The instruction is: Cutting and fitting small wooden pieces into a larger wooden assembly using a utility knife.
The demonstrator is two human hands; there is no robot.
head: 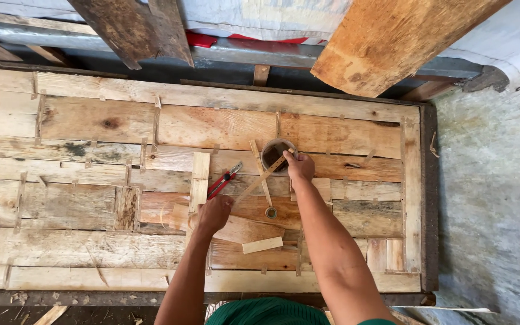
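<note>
Seen from above, a person in a green garment leans over a workbench [332, 129] of patched, weathered planks. The left hand [213, 213] is curled down over one end of a flat piece of pale wood [245, 229], pinning it to the bench; whether the fingers wrap under it cannot be told. The right hand [300, 167], fingers drawn together, pinches a thin wooden stick [263, 179] whose upper end rests over the rim of a small round cup [275, 155] just beside that hand. A second narrow slat [260, 170] crosses under the stick, with a small ring-shaped item [271, 212] at its lower end, between the two hands. Red-handled pliers [224, 180] lie just above the left hand, next to an upright strip of light wood [198, 180], and a short offcut [262, 245] sits just below the held piece. Judging by the loose parts, nothing looks joined yet: the pieces are cut and laid out, with assembly seemingly still ahead.
</note>
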